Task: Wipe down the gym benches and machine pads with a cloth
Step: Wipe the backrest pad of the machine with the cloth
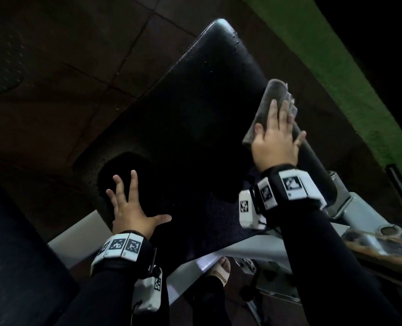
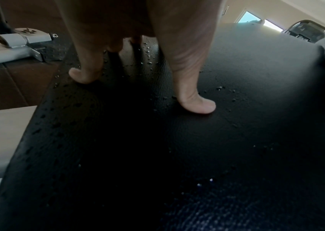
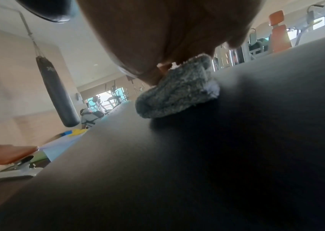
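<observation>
A black padded bench [image 1: 195, 109] runs away from me, with water droplets on its near left part [image 2: 226, 125]. My right hand [image 1: 276, 135] lies flat with straight fingers on a folded grey cloth [image 1: 266, 107], pressing it onto the pad's right edge; the cloth [image 3: 177, 92] bunches under the fingers in the right wrist view. My left hand [image 1: 131, 208] is spread open on the pad's near left corner, fingertips [image 2: 197, 104] touching the wet surface.
The bench's grey metal frame [image 1: 360, 208] with bolts lies to the right and below. Brown floor tiles [image 1: 65, 78] are on the left, a green strip [image 1: 336, 67] at the upper right. My sandalled foot [image 1: 221, 267] stands under the bench. A punching bag [image 3: 56, 93] hangs far off.
</observation>
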Demonstrator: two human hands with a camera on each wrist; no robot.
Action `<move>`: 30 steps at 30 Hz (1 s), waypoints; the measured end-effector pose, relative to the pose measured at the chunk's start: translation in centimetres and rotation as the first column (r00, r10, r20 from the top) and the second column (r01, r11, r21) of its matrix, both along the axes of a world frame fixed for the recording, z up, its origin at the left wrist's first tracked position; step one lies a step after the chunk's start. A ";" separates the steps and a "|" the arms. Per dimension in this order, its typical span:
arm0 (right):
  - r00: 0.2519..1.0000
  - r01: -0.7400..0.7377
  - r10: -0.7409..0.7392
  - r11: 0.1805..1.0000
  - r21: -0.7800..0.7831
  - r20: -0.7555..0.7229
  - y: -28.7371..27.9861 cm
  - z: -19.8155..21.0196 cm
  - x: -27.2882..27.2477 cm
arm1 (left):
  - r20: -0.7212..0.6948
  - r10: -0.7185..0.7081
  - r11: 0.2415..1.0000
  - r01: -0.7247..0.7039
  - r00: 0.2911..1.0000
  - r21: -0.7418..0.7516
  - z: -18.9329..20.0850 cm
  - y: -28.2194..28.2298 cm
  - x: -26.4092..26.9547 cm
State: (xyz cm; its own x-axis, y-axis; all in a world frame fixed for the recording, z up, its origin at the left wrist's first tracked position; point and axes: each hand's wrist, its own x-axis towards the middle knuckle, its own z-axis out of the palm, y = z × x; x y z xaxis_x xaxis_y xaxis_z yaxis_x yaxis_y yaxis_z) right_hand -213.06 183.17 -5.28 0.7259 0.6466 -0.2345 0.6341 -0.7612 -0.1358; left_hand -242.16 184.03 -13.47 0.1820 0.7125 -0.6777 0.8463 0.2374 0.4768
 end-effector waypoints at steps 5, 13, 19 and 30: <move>0.998 0.062 -0.064 0.997 -0.045 -0.030 -2.2 0.1 0.7 | 0.005 -0.001 1.000 0.001 1.000 0.003 -0.2 0.0 -0.1; 0.992 0.085 -0.081 0.996 0.036 -0.093 4.6 0.6 1.6 | 0.028 0.001 1.000 0.000 1.000 -0.018 0.0 0.1 -0.1; 0.994 -0.050 0.046 0.998 -0.039 -0.099 4.3 0.6 0.3 | 0.042 -0.009 1.000 0.010 0.999 -0.028 0.2 0.1 -0.1; 0.990 0.005 -0.016 0.997 -0.073 -0.137 13.4 1.2 1.2 | 0.034 0.000 0.999 0.001 0.999 -0.042 0.6 0.2 0.0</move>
